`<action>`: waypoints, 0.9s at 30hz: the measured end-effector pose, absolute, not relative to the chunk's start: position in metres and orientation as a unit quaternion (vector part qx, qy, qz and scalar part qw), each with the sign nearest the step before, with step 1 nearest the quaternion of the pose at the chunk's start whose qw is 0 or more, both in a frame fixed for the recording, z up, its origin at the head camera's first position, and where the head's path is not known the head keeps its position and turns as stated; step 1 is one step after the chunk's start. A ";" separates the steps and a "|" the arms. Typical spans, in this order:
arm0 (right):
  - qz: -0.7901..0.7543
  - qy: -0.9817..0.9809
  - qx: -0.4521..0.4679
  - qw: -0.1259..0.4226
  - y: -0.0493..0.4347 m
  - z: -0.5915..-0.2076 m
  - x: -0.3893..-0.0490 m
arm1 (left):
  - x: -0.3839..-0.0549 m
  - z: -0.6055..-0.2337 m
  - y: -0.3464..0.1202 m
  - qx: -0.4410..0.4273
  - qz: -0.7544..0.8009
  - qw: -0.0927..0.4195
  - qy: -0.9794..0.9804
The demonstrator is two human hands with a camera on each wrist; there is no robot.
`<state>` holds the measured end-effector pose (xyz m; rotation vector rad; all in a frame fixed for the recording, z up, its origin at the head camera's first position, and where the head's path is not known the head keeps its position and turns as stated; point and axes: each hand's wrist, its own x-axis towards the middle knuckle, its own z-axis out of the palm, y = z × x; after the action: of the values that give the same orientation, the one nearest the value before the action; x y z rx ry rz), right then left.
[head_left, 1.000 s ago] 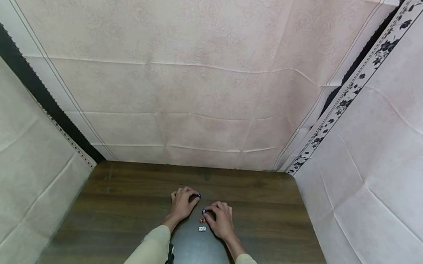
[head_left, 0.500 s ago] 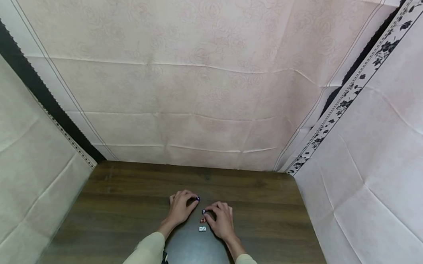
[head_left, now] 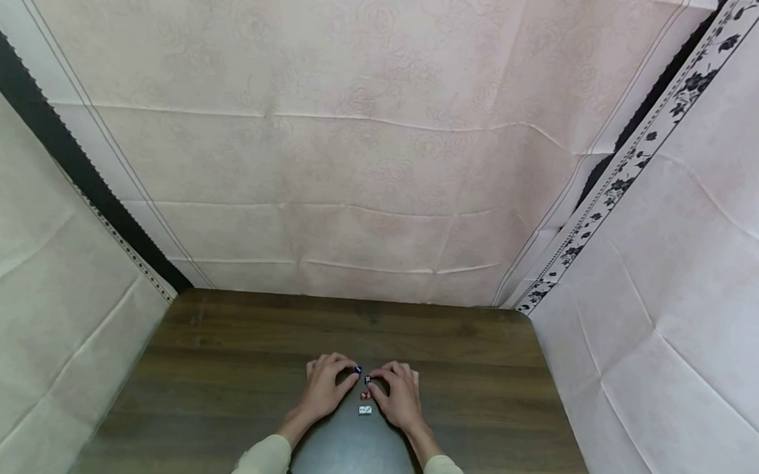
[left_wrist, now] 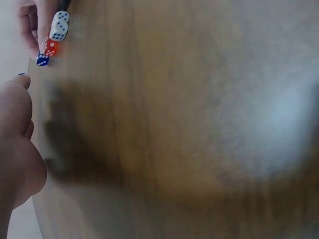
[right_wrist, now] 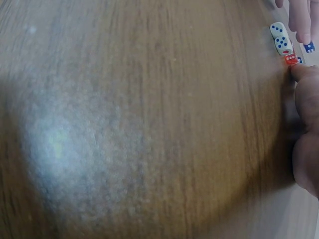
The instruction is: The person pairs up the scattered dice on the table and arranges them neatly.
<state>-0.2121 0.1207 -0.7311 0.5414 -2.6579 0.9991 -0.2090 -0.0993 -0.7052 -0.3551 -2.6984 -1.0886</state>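
Observation:
A blue die (head_left: pixel 357 370) with white pips sits between the thumb and index finger of my left hand (head_left: pixel 331 386), which pinches it just left of the row. My right hand (head_left: pixel 400 395) holds another blue die (head_left: pixel 368 380) at the far end of the row, thumb and index fingertip at its sides. Nearer me, a red die (left_wrist: pixel 50 46) follows that blue one. Two white dice (right_wrist: pixel 279 37) with blue pips lie side by side at the near end. In the left wrist view only a sliver of the left hand's die shows past the fingertip.
The brown wooden table (head_left: pixel 231 372) spreads around both hands, with a bright glare patch (head_left: pixel 355 450) in front of the dice. Pale patterned cloth (head_left: pixel 383 158) hangs behind the table's far edge and along both sides.
My left hand, with its blue die, has come nearer to me and in toward the row's far end. The right hand and the other dice stay nearly in place.

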 end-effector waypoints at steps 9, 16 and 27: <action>0.343 -0.917 0.174 0.105 0.120 -0.728 -0.212 | -0.202 -0.713 -0.094 -0.124 -0.367 0.104 -0.916; 0.341 -0.917 0.177 0.109 0.121 -0.728 -0.212 | -0.199 -0.716 -0.092 -0.131 -0.365 0.128 -0.913; 0.332 -0.919 0.182 0.113 0.120 -0.729 -0.212 | -0.199 -0.719 -0.088 -0.134 -0.346 0.152 -0.916</action>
<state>-0.2116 0.1204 -0.7285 0.5326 -2.6955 0.9745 -0.1988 -0.0880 -0.7189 -0.3836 -2.6290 -0.9940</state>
